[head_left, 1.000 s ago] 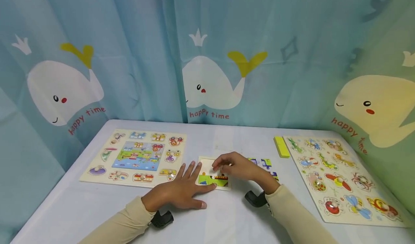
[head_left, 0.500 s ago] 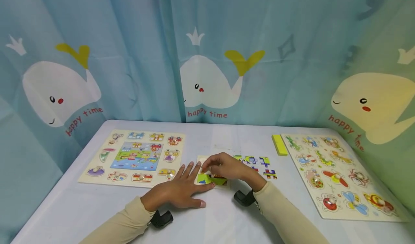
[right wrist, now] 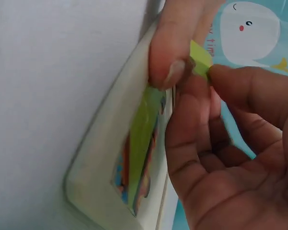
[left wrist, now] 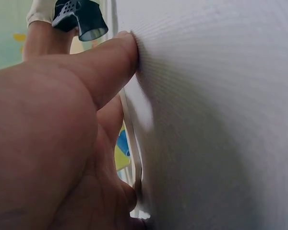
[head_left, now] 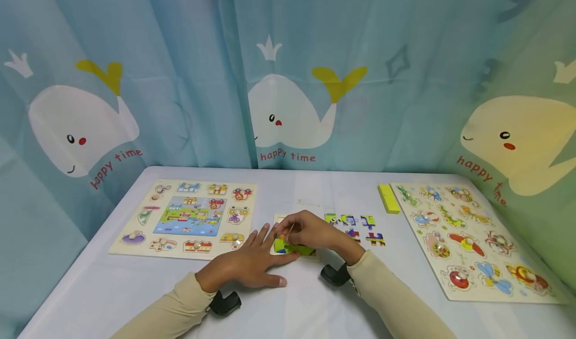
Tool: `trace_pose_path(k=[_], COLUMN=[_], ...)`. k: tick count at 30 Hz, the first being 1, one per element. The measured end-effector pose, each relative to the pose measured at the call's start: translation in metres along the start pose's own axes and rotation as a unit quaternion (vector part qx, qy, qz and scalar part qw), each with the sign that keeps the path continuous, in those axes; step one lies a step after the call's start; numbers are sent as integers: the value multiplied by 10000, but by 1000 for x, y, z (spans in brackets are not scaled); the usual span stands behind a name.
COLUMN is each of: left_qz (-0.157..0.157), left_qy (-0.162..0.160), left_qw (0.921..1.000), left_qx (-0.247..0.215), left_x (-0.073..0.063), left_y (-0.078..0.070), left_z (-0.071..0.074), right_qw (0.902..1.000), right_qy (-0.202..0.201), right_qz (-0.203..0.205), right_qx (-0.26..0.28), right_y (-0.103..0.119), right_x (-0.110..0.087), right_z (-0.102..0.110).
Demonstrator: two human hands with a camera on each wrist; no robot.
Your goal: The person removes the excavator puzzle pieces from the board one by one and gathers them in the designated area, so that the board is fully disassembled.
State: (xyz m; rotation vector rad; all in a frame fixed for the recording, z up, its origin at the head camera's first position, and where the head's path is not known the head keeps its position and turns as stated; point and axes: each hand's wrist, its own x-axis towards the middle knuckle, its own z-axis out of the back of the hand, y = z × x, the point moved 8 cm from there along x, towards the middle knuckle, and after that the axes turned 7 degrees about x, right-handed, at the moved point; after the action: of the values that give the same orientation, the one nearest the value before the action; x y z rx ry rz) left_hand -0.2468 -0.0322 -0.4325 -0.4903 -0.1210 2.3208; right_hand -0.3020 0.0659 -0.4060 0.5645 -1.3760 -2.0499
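Note:
My left hand (head_left: 249, 265) lies with straight, spread fingers at the left edge of a small pale wooden puzzle tray (right wrist: 93, 189). Its index finger reaches over the lower edge, near the green assembled pieces (head_left: 281, 247). Above the same tray is my right hand (head_left: 312, 231), bent down at the wrist. Between thumb and fingertips it pinches a small green puzzle piece (right wrist: 200, 58), plain in the right wrist view. The right fingers cover much of the tray in the head view. Several loose jigsaw pieces (head_left: 349, 220) lie on the white table just right of that hand.
A vehicle knob-puzzle board (head_left: 250, 189) lies at the left, near the left fingertips. Over to the right is an insect knob-puzzle board (head_left: 455, 295), with a yellow block (head_left: 389, 199) beside its top corner. A whale-print curtain (head_left: 202, 104) hangs behind the table.
My right hand has shifted left over the tray, uncovering more of the loose pieces on its right. The left hand has stayed in place.

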Motion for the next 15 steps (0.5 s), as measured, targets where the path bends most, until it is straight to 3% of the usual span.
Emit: trace_pose_path(k=[8,15], left_qz=[-62,-61], left_qy=[-58,-71], left_qw=[9999,9999], left_qx=[-121,-75], left_x=[-1,-1], left_y=[-1,0], left_z=[1,0], right_qw=[9993,9988], right_qy=[167,-351], right_qz=[97,-6], right_qx=[-313,-338], right_y=[2,6], right_x=[3,-7], right_z=[-3,13])
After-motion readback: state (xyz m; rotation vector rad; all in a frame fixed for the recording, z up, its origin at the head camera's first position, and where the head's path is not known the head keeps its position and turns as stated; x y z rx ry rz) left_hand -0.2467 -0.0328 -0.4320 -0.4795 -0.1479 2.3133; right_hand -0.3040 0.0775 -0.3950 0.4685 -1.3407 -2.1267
